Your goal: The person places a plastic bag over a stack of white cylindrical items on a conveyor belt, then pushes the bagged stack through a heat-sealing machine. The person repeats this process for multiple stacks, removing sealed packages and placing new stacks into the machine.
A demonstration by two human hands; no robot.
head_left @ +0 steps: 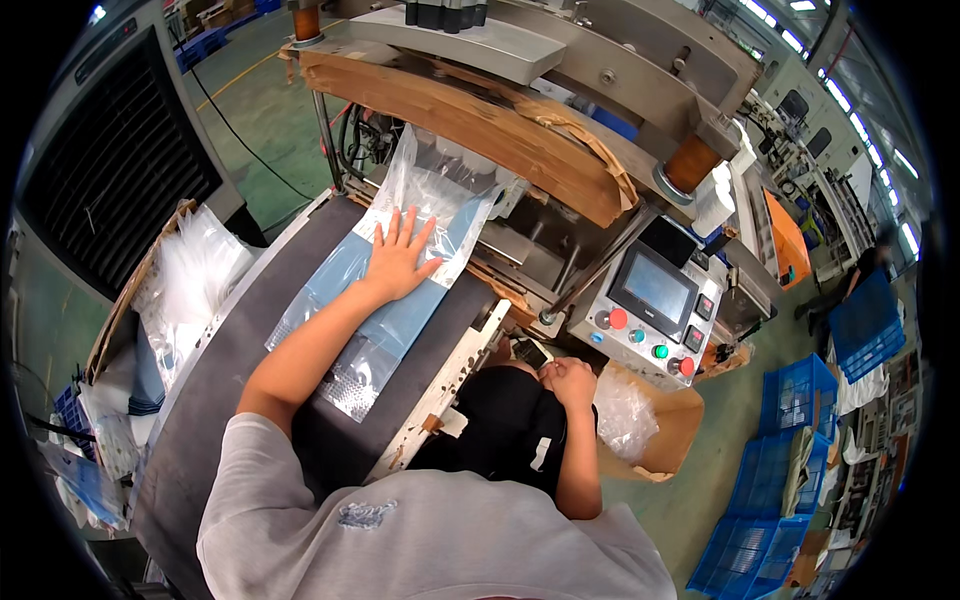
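My left hand [398, 262] lies flat with its fingers spread on a clear plastic bag [400, 330] that has blue sheet-like contents or panels. The bag stretches along a dark conveyor belt [225, 370], and its far end runs up under the machine's wooden beam. Beside my black-clad leg, my right hand [570, 382] is curled near the knee, away from the bag. Its fingers are folded, and anything inside them is hidden. A small dark object [530, 352] lies just left of that hand.
The press frame with a wooden beam [470, 120] spans the belt's far end. To the right stands a control panel [645, 310] with a screen and buttons, above a cardboard box [675, 435] of clear plastic. Bundled clear bags [195, 270] sit at left; blue crates [760, 490] stand at right.
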